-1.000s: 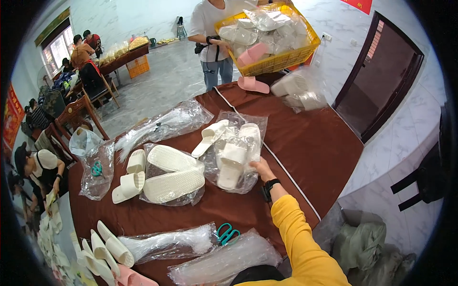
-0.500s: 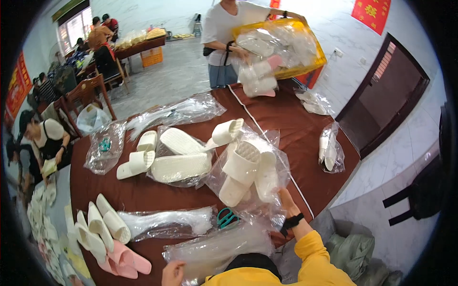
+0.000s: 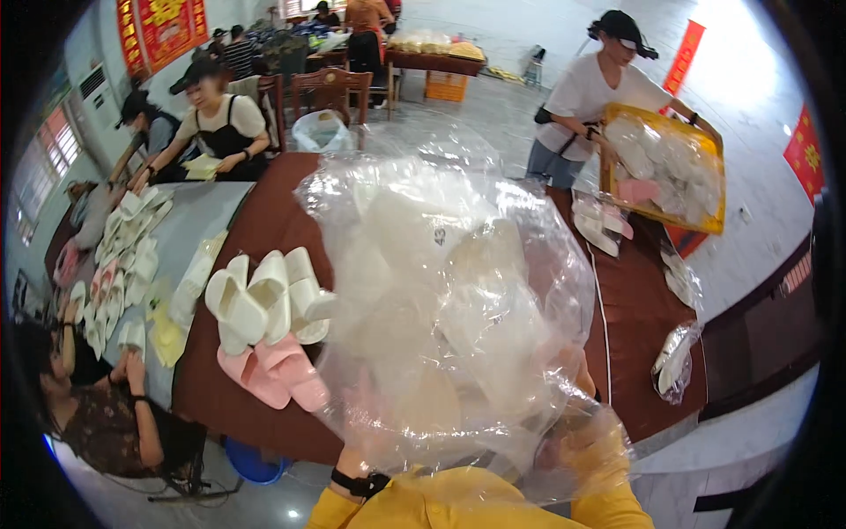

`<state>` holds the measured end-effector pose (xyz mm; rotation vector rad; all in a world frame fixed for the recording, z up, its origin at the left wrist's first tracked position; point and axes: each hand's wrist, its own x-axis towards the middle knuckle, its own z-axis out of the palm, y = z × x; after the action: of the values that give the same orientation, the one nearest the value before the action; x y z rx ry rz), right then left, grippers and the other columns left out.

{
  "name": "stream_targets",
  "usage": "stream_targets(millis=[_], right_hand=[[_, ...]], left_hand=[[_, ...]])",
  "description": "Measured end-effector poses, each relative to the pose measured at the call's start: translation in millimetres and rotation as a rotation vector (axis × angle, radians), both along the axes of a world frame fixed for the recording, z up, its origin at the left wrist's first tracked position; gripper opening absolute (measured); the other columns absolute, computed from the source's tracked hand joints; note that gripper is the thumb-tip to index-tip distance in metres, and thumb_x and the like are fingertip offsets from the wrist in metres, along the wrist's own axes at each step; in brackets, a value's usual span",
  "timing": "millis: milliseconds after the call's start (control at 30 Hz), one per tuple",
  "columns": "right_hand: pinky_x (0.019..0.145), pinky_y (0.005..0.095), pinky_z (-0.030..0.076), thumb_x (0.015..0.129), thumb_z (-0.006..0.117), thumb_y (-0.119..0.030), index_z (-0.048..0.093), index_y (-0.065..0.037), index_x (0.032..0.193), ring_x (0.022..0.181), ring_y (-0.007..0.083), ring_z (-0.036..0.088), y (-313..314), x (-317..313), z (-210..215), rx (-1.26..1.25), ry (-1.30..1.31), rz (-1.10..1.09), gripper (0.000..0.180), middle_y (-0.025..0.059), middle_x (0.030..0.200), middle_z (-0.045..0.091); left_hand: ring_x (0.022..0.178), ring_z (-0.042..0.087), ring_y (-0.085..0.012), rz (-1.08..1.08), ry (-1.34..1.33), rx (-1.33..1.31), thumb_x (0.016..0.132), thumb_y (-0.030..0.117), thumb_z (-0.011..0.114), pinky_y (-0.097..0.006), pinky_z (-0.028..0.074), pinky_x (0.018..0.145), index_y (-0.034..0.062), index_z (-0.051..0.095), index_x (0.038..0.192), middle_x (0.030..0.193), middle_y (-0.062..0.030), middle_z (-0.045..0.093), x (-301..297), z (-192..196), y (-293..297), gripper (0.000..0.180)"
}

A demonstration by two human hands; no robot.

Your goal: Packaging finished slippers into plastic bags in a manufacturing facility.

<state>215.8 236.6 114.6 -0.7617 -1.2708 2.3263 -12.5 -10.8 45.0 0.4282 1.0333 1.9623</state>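
A large clear plastic bag (image 3: pixel 458 335) with white slippers (image 3: pixel 489 304) inside is lifted close in front of me and fills the middle of the view. My left hand (image 3: pixel 359 428) grips its lower left side, the fingers partly blurred by the film. My right hand (image 3: pixel 577 370) holds the right side, mostly covered by loose, shiny plastic. To the left of the bag, white slippers (image 3: pixel 264 295) and a pair of pink slippers (image 3: pixel 273 370) lie on the brown-covered table (image 3: pixel 238 432). The bag hides the table's middle.
Across the table a person in a white shirt holds a tilted yellow crate (image 3: pixel 718 189) of bagged slippers. A bagged slipper (image 3: pixel 677 361) lies at the right edge. At left, people sit around a grey table (image 3: pixel 216 198) with slippers. A blue bucket (image 3: pixel 256 463) stands below.
The bag of slippers has come up off the table toward me, and my left hand has moved onto it. My view has turned left. The person opposite has lowered the pink-and-white slippers to the table.
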Motion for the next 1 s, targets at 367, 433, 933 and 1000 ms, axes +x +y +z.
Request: stream_targets(millis=[367, 433, 933, 1000], right_hand=[[0.100, 0.0371, 0.044, 0.093, 0.054, -0.016, 0.055, -0.004, 0.123, 0.115, 0.0221, 0.057, -35.9, 142.5, -20.1, 0.033, 0.206, -0.051, 0.032, 0.0097, 0.120, 0.062], [0.099, 0.0369, 0.044, 0.093, 0.055, -0.016, 0.055, -0.004, 0.123, 0.115, 0.0220, 0.057, -51.1, 163.2, -2.1, 0.038, 0.241, -0.116, 0.032, 0.0097, 0.121, 0.061], [0.097, 0.0327, 0.046, 0.093, 0.061, -0.015, 0.053, -0.004, 0.131, 0.116, 0.0186, 0.055, -49.9, 38.6, 9.7, 0.355, -0.105, -0.038, 0.040, 0.0078, 0.124, 0.059], [0.095, 0.0327, 0.046, 0.094, 0.061, -0.015, 0.053, -0.003, 0.131, 0.114, 0.0186, 0.056, -51.4, 30.7, 11.7, 0.385, -0.178, -0.013, 0.041, 0.0075, 0.123, 0.059]], left_hand=[[0.118, 0.056, -0.0199, 0.079, 0.096, -0.082, 0.101, 0.035, 0.050, -0.034, 0.044, 0.100, 0.0029, 0.047, 0.137, 0.129, -0.0099, 0.057, -78.6, -0.3, 7.7, 0.049], [0.111, 0.058, -0.0210, -0.148, 0.020, -0.089, 0.101, 0.039, 0.050, -0.035, 0.047, 0.097, 0.0006, 0.043, 0.137, 0.127, -0.0112, 0.056, -72.8, 6.6, 15.4, 0.054], [0.115, 0.058, -0.0197, -0.108, -0.462, -0.100, 0.101, 0.028, 0.053, -0.034, 0.048, 0.097, 0.0029, 0.050, 0.134, 0.125, -0.0059, 0.061, 32.4, -41.3, -20.2, 0.042], [0.114, 0.058, -0.0203, -0.182, -0.627, 0.100, 0.100, 0.028, 0.054, -0.034, 0.048, 0.097, 0.0029, 0.051, 0.134, 0.124, -0.0058, 0.062, 38.9, -57.7, -38.8, 0.042]])
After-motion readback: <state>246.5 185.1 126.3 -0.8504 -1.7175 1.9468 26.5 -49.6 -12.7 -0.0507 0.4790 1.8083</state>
